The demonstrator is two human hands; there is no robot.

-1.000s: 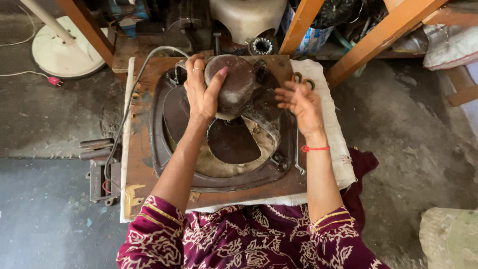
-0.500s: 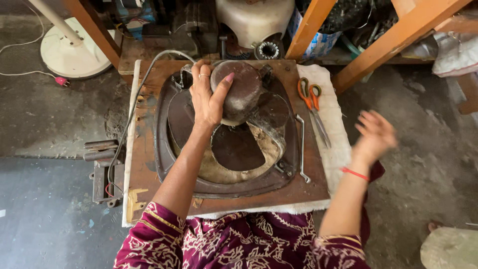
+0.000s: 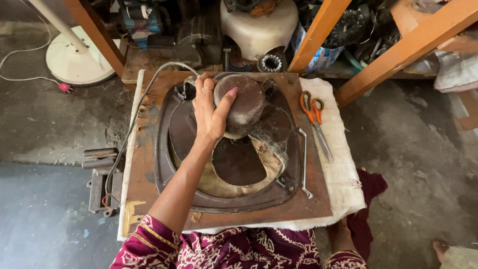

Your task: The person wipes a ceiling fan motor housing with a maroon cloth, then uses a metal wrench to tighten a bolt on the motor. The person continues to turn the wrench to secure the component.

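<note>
A wooden board (image 3: 313, 204) lies flat on a pale cloth (image 3: 343, 174), and nearly all of its top is taken up by a grimy brown fan housing (image 3: 172, 184), a rounded-square frame with a raised rim. Inside the frame sit dark fan blades (image 3: 239, 162) caked with pale dust, one lying low at the centre and another lifted toward the right. Above them, toward the far edge of the frame, stands the domed brown motor cap (image 3: 246, 104) at the hub of the blades.

The person's left hand (image 3: 209, 117) is wrapped over the left side of this cap: the fingers (image 3: 201, 92) curl across its top and far edge while the thumb presses along its near side, so the hand has a firm, partly closed hold on the cap. A ring shows on one finger. The right hand is out of the picture; only a sleeve of patterned maroon cloth (image 3: 224, 249) shows at the bottom edge.

Just right of the frame a thin metal rod (image 3: 303, 159) lies along the board, possibly a bent hook or lever, though the view is too small to be sure. Beyond it, orange-handled scissors (image 3: 316, 122) rest half on the board, half on the cloth. A grey cable (image 3: 132, 134) runs down the board's left edge.
</note>
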